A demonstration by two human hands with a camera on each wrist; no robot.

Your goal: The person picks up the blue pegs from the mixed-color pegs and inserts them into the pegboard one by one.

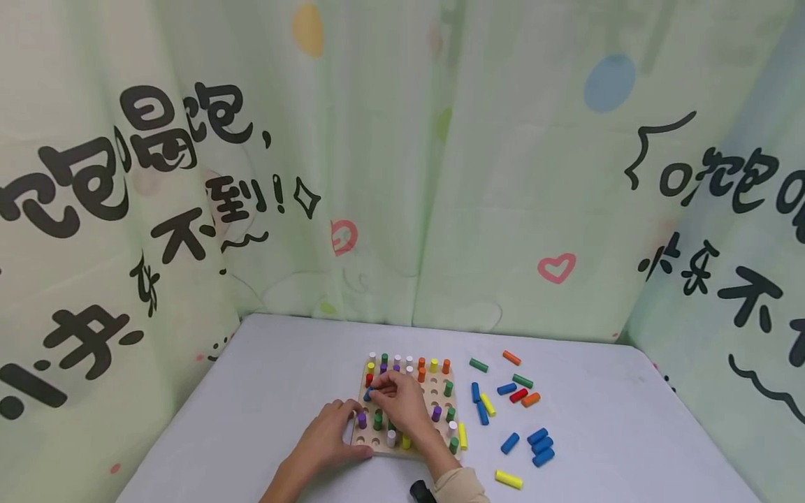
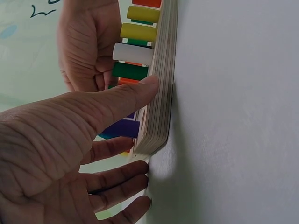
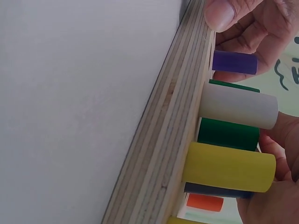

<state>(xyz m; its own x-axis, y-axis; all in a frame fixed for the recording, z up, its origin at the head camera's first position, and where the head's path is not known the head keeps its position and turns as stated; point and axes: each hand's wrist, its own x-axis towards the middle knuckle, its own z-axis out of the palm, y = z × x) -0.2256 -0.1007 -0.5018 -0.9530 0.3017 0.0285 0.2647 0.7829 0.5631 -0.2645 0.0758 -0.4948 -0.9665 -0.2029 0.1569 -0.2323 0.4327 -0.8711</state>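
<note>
A wooden pegboard with round holes holds several upright pegs in white, purple, green, orange, yellow and red. My left hand grips its near left corner, thumb against the front edge and fingers along the left side. In the left wrist view that thumb presses the layered plywood edge. Over the board's left half, my right hand pinches a slightly tilted blue peg between thumb and fingertips, close over the holes. A purple peg stands beside the left hand. The right forearm hides part of the board's middle.
Loose pegs lie on the table right of the board: blue pegs, a red peg, green, orange and yellow ones. One yellow peg lies along the board's right edge. A black object sits by the right sleeve. Printed curtains surround the table.
</note>
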